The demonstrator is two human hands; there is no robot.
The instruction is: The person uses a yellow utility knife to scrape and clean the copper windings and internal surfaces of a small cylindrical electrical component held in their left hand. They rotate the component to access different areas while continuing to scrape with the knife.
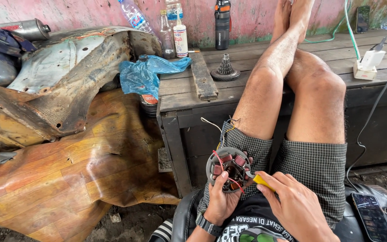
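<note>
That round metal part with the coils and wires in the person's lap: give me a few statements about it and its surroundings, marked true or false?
1. The left hand holds the round coil plate. True.
2. The right hand holds a yellow-handled tool at the plate. True.
3. The gear lies on the floor. False: it stands on the wooden bench.
4. The phone lies on the bench. False: it rests beside the person's right thigh.
5. The blue plastic bag covers the plate. False: it lies at the bench's left end.

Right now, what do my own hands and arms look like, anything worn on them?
Both arms are bare, with no sleeves showing and no gloves. The left hand has a dark wristwatch with a black strap on its wrist. The right hand has nothing on it: no ring or band is visible.
</note>
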